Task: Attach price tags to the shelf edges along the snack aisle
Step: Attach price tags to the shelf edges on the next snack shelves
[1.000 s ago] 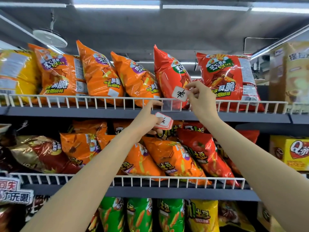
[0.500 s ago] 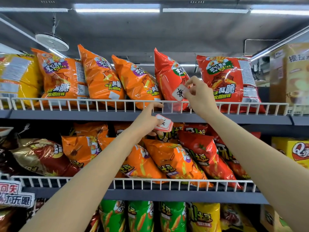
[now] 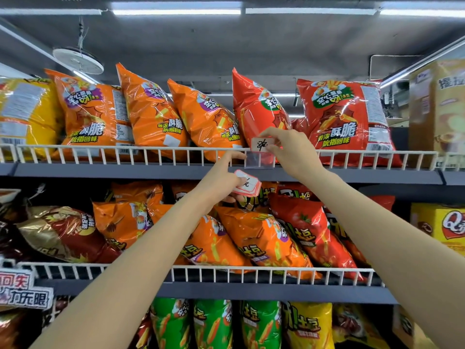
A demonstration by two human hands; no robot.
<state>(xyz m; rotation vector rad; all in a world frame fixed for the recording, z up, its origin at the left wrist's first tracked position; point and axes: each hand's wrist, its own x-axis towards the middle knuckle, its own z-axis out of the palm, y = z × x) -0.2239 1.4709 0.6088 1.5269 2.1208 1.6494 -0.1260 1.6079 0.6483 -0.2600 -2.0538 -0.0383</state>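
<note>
- While your two arms reach up at the top shelf (image 3: pixel 100 170), its white wire rail (image 3: pixel 100 148) fences in a row of snack bags leaning back: a yellow bag (image 3: pixel 22 117) at the left end, then three orange bags (image 3: pixel 153 114), then two red bags (image 3: pixel 344 122) toward the right end.
- Your left hand (image 3: pixel 221 182) sits just below that shelf's front edge, near its middle; its index finger points up to the rail while the other fingers curl round a small stack of price tags (image 3: pixel 247 185), red-bordered with handwriting.
- Just above the front edge, a clear tag holder (image 3: pixel 254 161) hangs on the rail.
- Your right hand (image 3: pixel 292 154) pinches one price tag (image 3: pixel 263 144) between thumb and fingers, holding it flat against the rail directly above the clear holder, in front of the left red bag.
- A yellow carton (image 3: pixel 437 107) stands at the top shelf's right end.
- On the middle shelf (image 3: pixel 251 289), behind its own wire rail, lie dark and gold bags at the left, orange bags in the middle, red ones at the right.
- Below it hang green bags (image 3: pixel 214 323) and a yellow one.
</note>
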